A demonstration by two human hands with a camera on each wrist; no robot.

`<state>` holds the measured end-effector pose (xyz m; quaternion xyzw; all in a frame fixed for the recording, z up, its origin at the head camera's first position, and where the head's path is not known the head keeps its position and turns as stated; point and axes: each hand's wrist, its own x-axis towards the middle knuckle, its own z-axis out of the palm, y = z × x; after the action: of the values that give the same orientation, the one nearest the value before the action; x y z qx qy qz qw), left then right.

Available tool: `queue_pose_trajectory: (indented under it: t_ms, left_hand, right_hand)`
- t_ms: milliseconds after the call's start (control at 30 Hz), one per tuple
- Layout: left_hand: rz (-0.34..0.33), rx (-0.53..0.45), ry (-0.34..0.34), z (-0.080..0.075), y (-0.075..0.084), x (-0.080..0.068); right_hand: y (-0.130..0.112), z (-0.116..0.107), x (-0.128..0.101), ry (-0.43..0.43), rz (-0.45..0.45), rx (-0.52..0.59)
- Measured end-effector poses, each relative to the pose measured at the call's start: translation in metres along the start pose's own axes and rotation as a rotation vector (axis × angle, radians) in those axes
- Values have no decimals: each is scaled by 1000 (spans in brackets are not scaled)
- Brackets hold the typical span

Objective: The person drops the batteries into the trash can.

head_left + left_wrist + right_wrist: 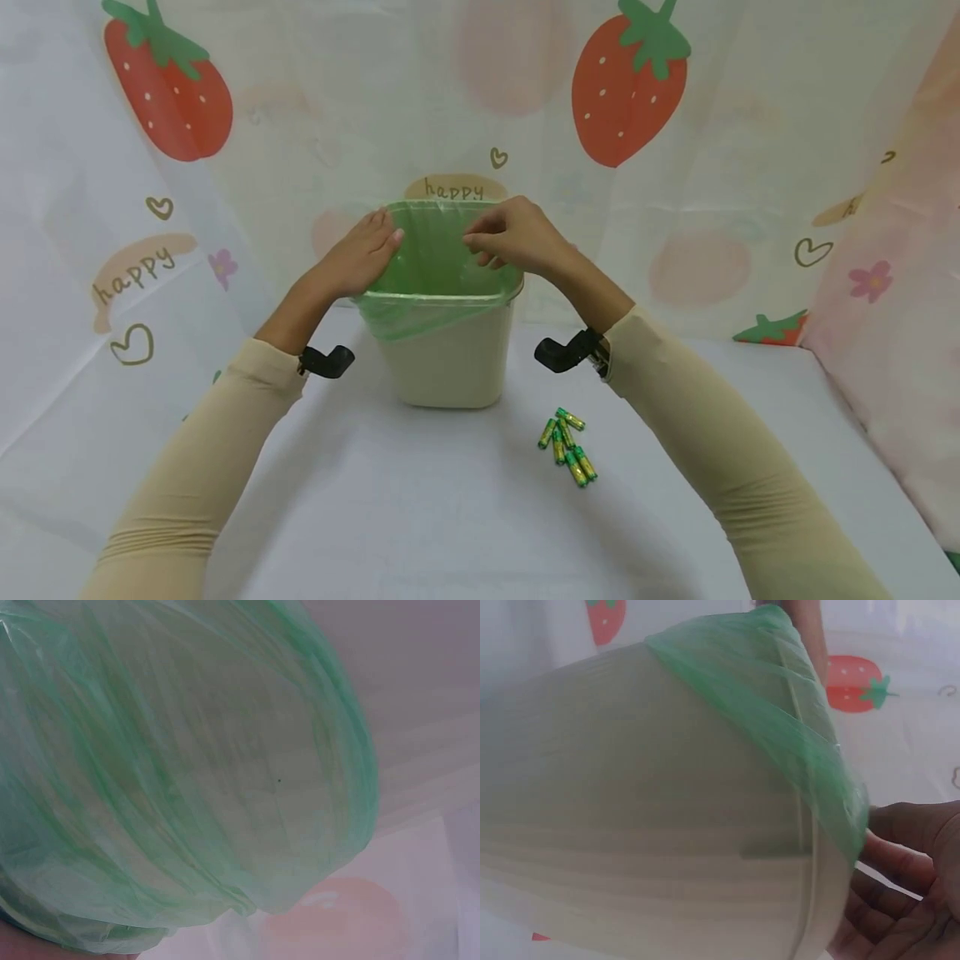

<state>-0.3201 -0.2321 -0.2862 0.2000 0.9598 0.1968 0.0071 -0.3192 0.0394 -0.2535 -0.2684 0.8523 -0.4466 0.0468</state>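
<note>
A pale cream bin [450, 358] stands upright, lined with a thin green plastic bag [438, 258]. The bag folds over the front and left of the rim; in the right wrist view it slants down to a bare stretch of rim [810, 892]. My left hand [367, 250] rests on the left rim over the bag, fingers fairly straight, thumb toward the inside. My right hand [517, 237] reaches over the right side, fingers bent, thumb and fingertips close together above the opening. Its fingertips are hidden behind the rim in the right wrist view; I cannot tell whether they pinch the bag.
Several small green-and-yellow batteries [567, 446] lie in a loose group on the white tabletop [420, 500], right of the bin and in front of it. A printed strawberry cloth [525, 108] hangs close behind the bin. Each wrist carries a black camera mount [327, 362].
</note>
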Motion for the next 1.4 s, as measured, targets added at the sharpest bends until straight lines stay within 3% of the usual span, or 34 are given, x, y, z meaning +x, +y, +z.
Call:
queue_pose_trajectory:
  t_ms: [367, 700, 1100, 1400]
  left_hand:
    - [-4, -3, 5, -1, -2, 1]
    - [3, -10, -3, 11, -5, 1]
    - [13, -13, -1, 6, -2, 2]
    - [14, -19, 13, 2, -3, 2]
  right_hand:
    - [-2, -13, -24, 63, -30, -53]
    - [16, -11, -55, 95, -46, 11]
    - [31, -11, -90, 121, -116, 107]
    - [51, -13, -117, 153, -50, 108]
